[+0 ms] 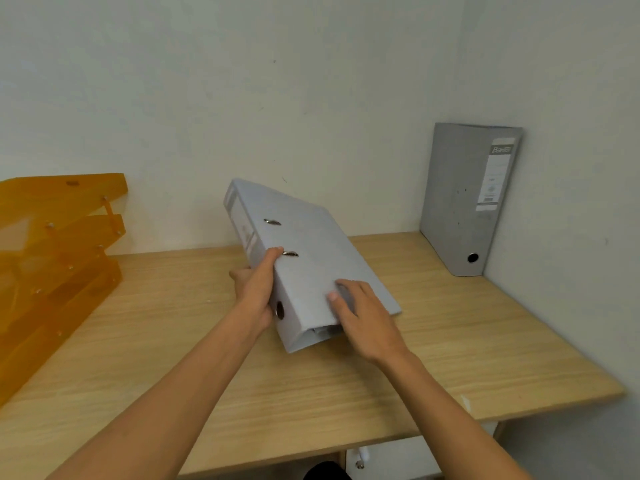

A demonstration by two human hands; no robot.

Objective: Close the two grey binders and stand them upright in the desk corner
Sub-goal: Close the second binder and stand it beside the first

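Note:
One grey binder (467,199) stands upright and closed in the far right corner of the wooden desk (173,341), its spine with a white label facing me. The second grey binder (311,244) is closed and tilted, its far end raised off the desk in the middle. My left hand (254,292) grips its spine side, thumb on the cover near a metal slot. My right hand (360,313) holds its near edge, fingers on top of the cover. Papers show at the binder's near open end.
An orange translucent stack of letter trays (52,258) stands at the desk's left. White walls meet behind the corner binder. The desk's right edge runs along the wall; a white drawer unit (388,459) sits below the front edge.

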